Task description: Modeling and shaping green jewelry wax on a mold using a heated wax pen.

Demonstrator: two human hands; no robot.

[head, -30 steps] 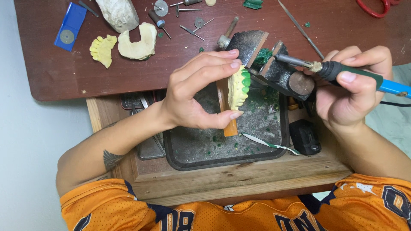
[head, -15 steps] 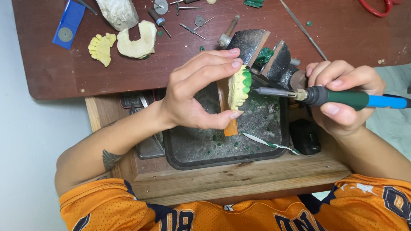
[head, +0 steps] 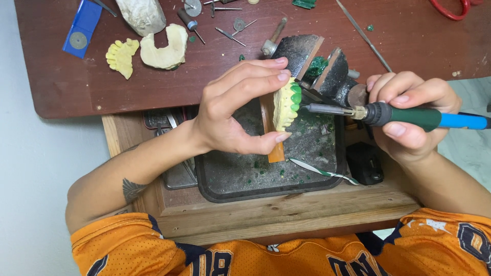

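Left hand (head: 230, 112) pinches dental cast (head: 285, 105); right hand (head: 409, 120) touches heated tool (head: 388, 113) to it.

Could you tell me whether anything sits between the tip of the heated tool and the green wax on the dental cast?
Nothing visible does. The tool in the right hand points its metal tip straight at the green wax on the dental cast, which the left hand pinches from its other side.

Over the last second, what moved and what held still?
The right hand swung the heated wax tool down and left, bringing its metal tip from above the vise to the green wax on the dental cast. Nothing was let go. The left hand kept its grip on the cast over the dark tray.
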